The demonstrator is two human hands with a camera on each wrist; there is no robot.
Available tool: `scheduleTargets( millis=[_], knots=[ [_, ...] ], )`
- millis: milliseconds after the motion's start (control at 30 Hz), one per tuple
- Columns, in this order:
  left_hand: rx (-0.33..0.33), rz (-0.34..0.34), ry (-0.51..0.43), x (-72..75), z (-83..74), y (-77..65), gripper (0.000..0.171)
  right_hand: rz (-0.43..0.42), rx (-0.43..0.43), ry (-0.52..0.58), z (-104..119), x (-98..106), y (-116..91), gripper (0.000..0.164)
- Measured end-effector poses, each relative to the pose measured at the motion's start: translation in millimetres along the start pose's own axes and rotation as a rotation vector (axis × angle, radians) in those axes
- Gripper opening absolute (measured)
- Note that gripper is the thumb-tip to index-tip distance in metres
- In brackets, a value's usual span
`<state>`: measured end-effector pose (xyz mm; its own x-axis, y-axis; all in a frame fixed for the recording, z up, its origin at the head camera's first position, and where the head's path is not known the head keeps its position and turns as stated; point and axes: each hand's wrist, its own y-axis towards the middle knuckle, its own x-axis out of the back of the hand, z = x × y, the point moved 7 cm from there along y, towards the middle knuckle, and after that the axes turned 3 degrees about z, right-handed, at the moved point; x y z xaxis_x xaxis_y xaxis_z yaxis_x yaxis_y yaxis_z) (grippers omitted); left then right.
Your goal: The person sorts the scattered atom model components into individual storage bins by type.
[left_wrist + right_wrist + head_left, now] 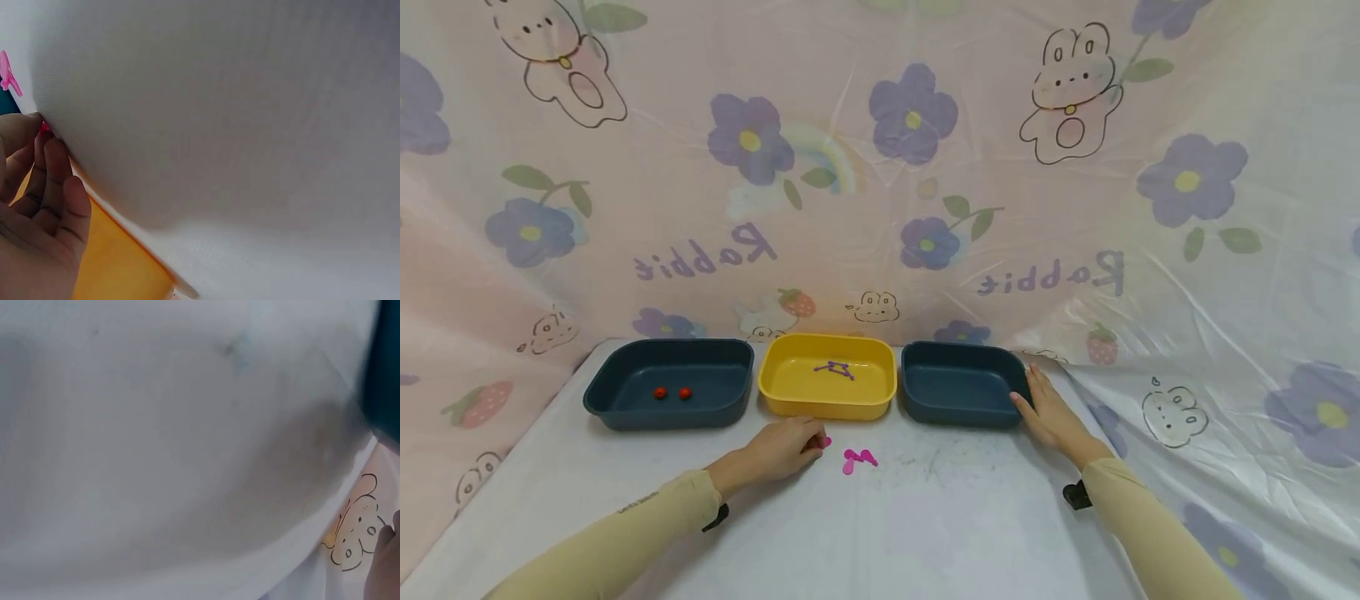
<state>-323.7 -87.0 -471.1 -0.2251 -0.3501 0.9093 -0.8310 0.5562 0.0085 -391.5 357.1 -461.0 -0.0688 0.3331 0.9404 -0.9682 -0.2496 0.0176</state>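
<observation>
My left hand (781, 448) is low over the white table, just in front of the yellow bin (827, 410). Between thumb and fingertips it pinches a small pink piece (827, 442), mostly hidden by the fingers; a bit of it (44, 127) shows in the left wrist view. Several similar pink clip-like pieces (859, 457) lie to the right of this hand. My right hand (1051, 410) rests with extended fingers against the right side of the dark blue bin (962, 417) on the right. Only its edge shows in the right wrist view.
Another dark blue bin (670, 419) stands at the left with two small red round things (685, 393) in it. Thin purple pieces (838, 368) lie inside the yellow bin. A printed curtain (835, 267) hangs behind the row of bins.
</observation>
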Motion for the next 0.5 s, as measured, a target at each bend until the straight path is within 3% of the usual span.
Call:
scheduleTargets(
  millis=[233, 500],
  knots=[
    [0.006, -0.005, -0.058, -1.7, 2.7, 0.2, 0.008, 0.004, -0.005, -0.011, -0.8, -0.3, -0.8, 0.083],
    [-0.021, -0.024, -0.06, -0.5, 3.5, 1.6, 0.007, -0.019, 0.009, -0.022, -2.6, -0.7, 0.6, 0.082]
  ],
)
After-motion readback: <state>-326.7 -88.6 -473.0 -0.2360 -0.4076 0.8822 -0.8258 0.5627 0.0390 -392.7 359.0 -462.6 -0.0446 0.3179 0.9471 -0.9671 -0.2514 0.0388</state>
